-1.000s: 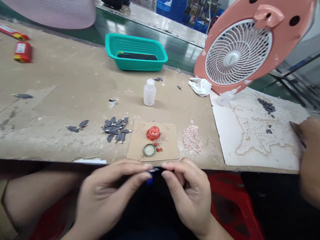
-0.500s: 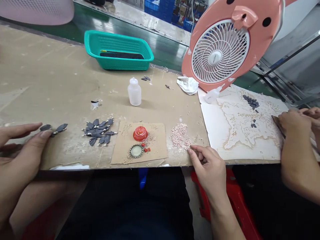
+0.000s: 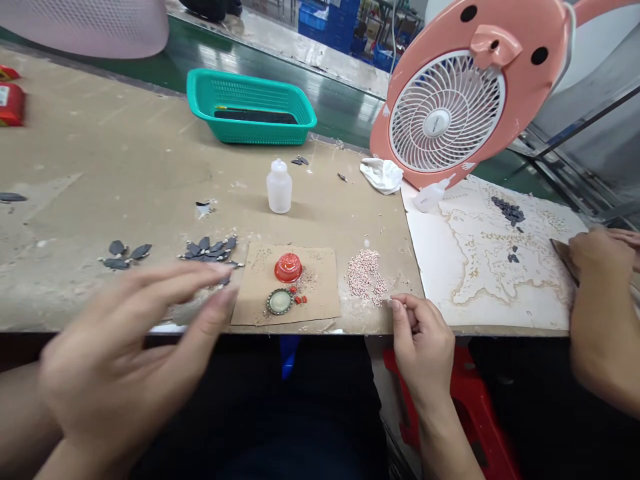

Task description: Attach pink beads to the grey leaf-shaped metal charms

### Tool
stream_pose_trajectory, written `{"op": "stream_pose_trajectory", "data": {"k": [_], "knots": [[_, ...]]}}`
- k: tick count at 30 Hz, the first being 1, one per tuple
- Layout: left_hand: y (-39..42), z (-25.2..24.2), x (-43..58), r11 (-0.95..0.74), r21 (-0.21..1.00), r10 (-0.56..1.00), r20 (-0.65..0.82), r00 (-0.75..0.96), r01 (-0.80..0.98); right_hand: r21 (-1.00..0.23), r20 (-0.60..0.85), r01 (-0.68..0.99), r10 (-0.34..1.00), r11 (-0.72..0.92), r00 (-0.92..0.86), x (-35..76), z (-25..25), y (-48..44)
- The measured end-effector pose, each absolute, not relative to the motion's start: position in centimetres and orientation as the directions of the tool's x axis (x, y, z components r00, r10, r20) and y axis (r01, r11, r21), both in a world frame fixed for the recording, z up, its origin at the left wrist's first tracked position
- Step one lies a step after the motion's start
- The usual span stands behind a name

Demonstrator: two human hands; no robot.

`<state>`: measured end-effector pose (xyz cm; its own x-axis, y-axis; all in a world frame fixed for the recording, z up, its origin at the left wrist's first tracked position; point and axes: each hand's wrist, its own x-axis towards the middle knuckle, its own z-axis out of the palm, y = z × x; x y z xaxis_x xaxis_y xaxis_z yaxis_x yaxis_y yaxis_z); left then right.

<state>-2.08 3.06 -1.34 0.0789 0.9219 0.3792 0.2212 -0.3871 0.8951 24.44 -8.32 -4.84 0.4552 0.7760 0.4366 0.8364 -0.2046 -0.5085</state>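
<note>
- Dark grey leaf-shaped pieces (image 3: 207, 249), flat, matte and pointed, lie overlapping in a heap on the worktop left of the cardboard mat, pale bead-like tips at their ends.
- The left hand (image 3: 127, 353), blurred, reaches in front of that heap and hides part of it; its thumb and fingers are parted around a gap, with no piece visibly gripped. Whether it touches the heap cannot be told.
- The right hand (image 3: 425, 337) has thumb and forefinger drawn together at the tips, a pale speck beside them; whether they grip it cannot be told.
- Tiny round pinkish beads (image 3: 367, 273), grainy in texture, spread in a loose patch just beside those fingertips.
- A small cluster of leaf pieces (image 3: 117, 263) lies apart, further left.
- The cardboard mat (image 3: 323, 270), squarish and brown, bears a glossy red domed cup (image 3: 289, 267), a crimp-edged metal bottle cap (image 3: 279, 302) and small red bits (image 3: 301, 300).
- Behind it an upright translucent plastic bottle (image 3: 279, 190) stands on the scuffed brown worktop (image 3: 125, 160).
- Further back sit a teal perforated plastic basket (image 3: 255, 135), a crumpled white cloth or tissue (image 3: 383, 176) and a pink, animal-faced fan (image 3: 445, 120) with a curved-rib white grille.
- Right of the beads, a sheet of paper (image 3: 433, 267) with brown map-like markings carries dark chips (image 3: 507, 211); another person's arm (image 3: 603, 307) crosses its edge.
</note>
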Motion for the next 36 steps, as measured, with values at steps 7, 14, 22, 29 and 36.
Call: {"op": "stream_pose_trajectory", "data": {"k": [7, 14, 22, 29, 36], "knots": [[-0.1, 0.7, 3.3, -0.199, 0.968, 0.832, 0.085, 0.548, 0.152, -0.560, 0.525, 0.824, 0.806, 0.086, 0.273, 21.3, -2.0, -9.0], [-0.4, 0.6, 3.5, 0.048, 0.987, 0.806, -0.130, 0.578, 0.155, -0.419, 0.627, 0.836, 0.779, 0.354, -0.015, 19.5, -1.4, -8.4], [-0.8, 0.0, 2.4, 0.023, 0.998, 0.872, -0.049, 0.487, 0.060, -0.778, 0.390, 0.613, 0.872, 0.141, 0.295, 17.0, -2.4, -7.7], [0.7, -0.7, 0.3, -0.186, 0.965, 0.884, 0.083, 0.460, 0.183, -0.935, 0.176, 0.353, 0.896, 0.024, 0.407, 15.4, -2.2, -6.0], [4.5, -1.7, -5.0, -0.271, 0.448, 0.938, 0.320, 0.131, 0.852, -0.799, 0.258, 0.601, 0.907, 0.007, 0.333, 17.1, -1.3, -3.0]]}}
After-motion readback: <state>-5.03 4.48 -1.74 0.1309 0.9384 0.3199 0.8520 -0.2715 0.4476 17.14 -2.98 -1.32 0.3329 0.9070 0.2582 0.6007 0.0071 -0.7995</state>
